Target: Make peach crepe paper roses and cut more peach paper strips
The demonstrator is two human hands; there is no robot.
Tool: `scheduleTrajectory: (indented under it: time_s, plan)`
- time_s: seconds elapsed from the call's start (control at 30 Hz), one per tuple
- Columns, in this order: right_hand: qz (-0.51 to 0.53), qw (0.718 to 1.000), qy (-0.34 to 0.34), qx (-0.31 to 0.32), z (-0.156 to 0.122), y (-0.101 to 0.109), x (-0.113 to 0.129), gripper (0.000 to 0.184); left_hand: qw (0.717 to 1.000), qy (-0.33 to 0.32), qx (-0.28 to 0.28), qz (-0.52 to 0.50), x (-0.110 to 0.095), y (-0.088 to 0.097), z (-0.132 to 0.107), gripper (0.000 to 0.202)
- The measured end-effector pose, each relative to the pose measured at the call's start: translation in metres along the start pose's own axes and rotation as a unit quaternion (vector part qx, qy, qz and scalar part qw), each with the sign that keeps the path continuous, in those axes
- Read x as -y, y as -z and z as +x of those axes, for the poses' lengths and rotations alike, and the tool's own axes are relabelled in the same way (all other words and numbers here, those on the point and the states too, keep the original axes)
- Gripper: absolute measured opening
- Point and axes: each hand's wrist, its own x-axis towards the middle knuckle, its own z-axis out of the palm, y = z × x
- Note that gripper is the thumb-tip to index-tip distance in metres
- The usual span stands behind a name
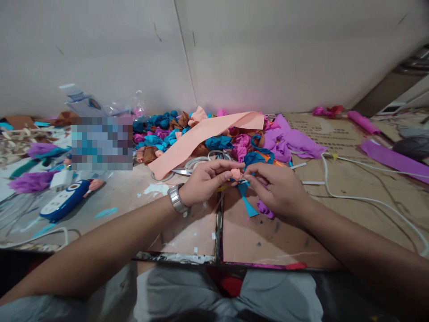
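Between the fingertips of my two hands sits a small peach crepe-paper flower [236, 174]. My left hand [208, 181], with a metal watch [178, 198] at the wrist, pinches it from the left. My right hand [276, 185] has thumb and forefinger pressed together at the flower's right side, where a thin pale strip shows. Below hang a teal paper strip [247, 201] and a purple crumpled paper piece [264, 209], partly behind my right hand. A long peach crepe-paper strip [208, 134] lies across the pile just beyond, near scissors [182, 171] and tape rolls [197, 162].
Several crumpled paper flowers [161, 138] are heaped at the back. A blue-and-white device [65, 199] lies at left near a white adapter [60, 180]. A white cable [365, 199] runs over the cardboard [315, 134] at right, with a pink paper roll [363, 122] behind.
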Motion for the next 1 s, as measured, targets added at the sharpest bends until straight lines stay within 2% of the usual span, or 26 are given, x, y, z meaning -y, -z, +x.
scheduleTrajectory:
  time_s: [0.2,0.4,0.7,0.87,1.0]
  plan:
    - [0.018,0.999,-0.011,-0.027,0.0,0.001,0.002,0.017,0.997,0.037,-0.027,-0.065,0.001,-0.002,0.001,0.032]
    - [0.032,0.999,0.002,-0.009,0.0,0.001,0.001,0.016,0.995,0.039,0.009,-0.089,0.004,0.003,0.001,0.027]
    - [0.028,0.997,0.074,0.008,0.0,0.005,0.003,0.017,0.989,0.077,0.026,-0.125,0.003,0.004,0.001,0.026]
    - [-0.029,0.992,0.121,-0.021,0.0,0.007,0.0,0.017,0.978,0.113,0.023,-0.176,-0.001,-0.003,-0.001,0.026]
    - [-0.013,0.993,0.116,-0.024,-0.001,0.006,0.002,0.016,0.977,0.112,0.021,-0.182,-0.001,-0.004,-0.001,0.024]
